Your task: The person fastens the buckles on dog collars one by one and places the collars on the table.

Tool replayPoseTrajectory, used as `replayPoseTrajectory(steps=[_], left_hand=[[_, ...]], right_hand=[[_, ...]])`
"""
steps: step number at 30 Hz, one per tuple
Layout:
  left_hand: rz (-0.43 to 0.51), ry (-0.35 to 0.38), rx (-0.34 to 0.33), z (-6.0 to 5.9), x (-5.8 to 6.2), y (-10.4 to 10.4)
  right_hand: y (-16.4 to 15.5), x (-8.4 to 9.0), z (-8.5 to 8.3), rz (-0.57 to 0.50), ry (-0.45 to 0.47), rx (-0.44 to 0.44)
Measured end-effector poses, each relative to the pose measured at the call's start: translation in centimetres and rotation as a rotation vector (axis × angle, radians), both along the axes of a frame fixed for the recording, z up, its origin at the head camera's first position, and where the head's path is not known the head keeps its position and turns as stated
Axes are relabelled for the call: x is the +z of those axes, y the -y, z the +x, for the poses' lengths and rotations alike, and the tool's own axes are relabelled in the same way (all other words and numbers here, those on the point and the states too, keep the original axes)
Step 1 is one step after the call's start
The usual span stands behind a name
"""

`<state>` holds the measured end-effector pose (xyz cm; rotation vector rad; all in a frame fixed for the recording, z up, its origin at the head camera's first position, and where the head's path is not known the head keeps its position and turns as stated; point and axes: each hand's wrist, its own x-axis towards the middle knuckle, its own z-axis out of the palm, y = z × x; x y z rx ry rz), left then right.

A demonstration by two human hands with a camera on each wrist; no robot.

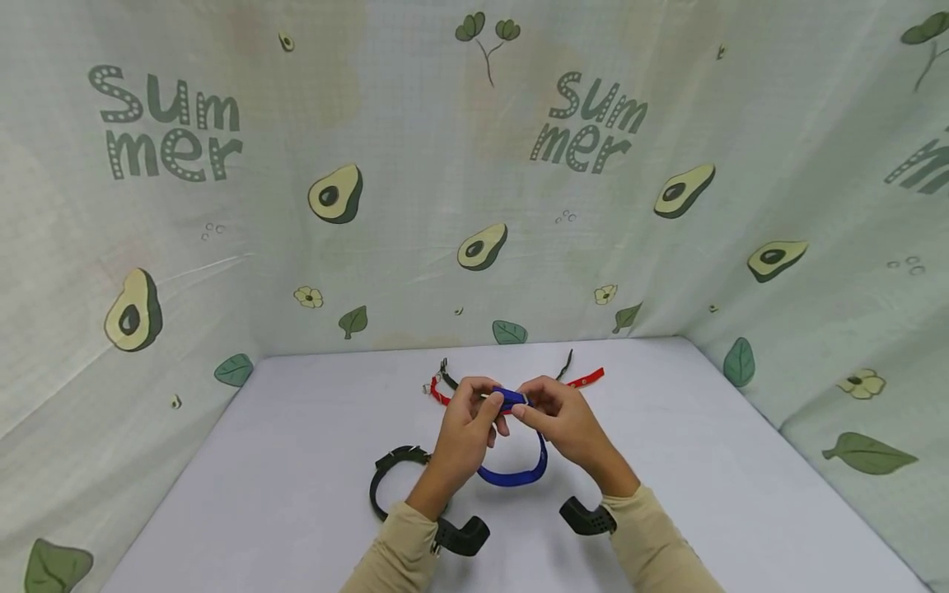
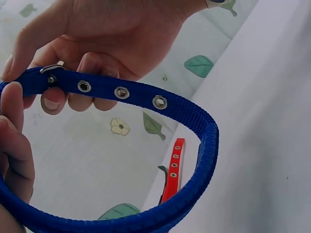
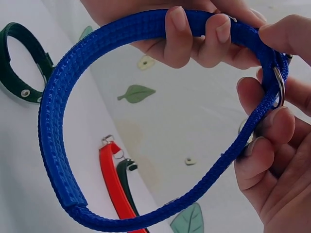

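A blue collar hangs in a loop beneath both hands, lifted above the table. My left hand pinches the collar's top left part between thumb and fingers. At the top right, beside the metal buckle, my right hand pinches the strap. Metal-rimmed holes run along the strap in the left wrist view. A metal ring shows near the left-right meeting of fingers in the right wrist view. Fingers partly hide how the strap end sits in the buckle.
A dark, looped collar lies on the white table, partly behind the left forearm. Behind the hands lie a red collar and another dark strap, both stretched out. A patterned curtain surrounds the table's back and sides.
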<state>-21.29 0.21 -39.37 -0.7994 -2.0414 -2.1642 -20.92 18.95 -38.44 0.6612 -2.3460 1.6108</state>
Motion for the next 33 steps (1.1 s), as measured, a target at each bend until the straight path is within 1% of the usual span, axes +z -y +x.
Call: replayPoseTrajectory(steps=[6,10,13,18,20,24,26,27,30,33], left_hand=[[0.029,-0.019,0.007,0.0,-0.1,-0.1],[0.033,-0.025,0.025,0.1,-0.1,-0.2],[0.019,-0.031,0.061,0.1,-0.1,-0.2],[-0.037,-0.054,0.150,0.2,-0.1,-0.4],[-0.048,-0.052,0.172,0.2,0.0,-0.5],[-0.030,-0.023,0.170,0.2,0.0,-0.7],[-0.014,-0.028,0.160,0.2,0.0,-0.7],[-0.009,-0.034,0.158,0.2,-0.1,-0.7],[0.009,-0.060,0.153,0.3,-0.2,-0.7],[0.018,-0.057,0.149,0.3,-0.2,-0.7]], right_hand=[[0.0,0.0,-0.1,-0.016,-0.007,0.008],[0.1,0.0,-0.1,-0.010,-0.006,0.005],[0.1,0.1,0.1,0.004,-0.001,-0.006],[0.1,0.5,0.4,0.025,0.006,-0.024],[0.1,0.7,0.5,0.043,0.010,-0.030],[0.1,0.8,0.5,0.077,0.019,-0.040],[0.1,0.9,0.5,0.084,0.022,-0.036],[0.3,1.2,0.7,0.087,0.024,-0.036],[0.2,1.1,0.6,0.097,0.016,-0.029],[0.2,0.9,0.5,0.099,0.016,-0.021]])
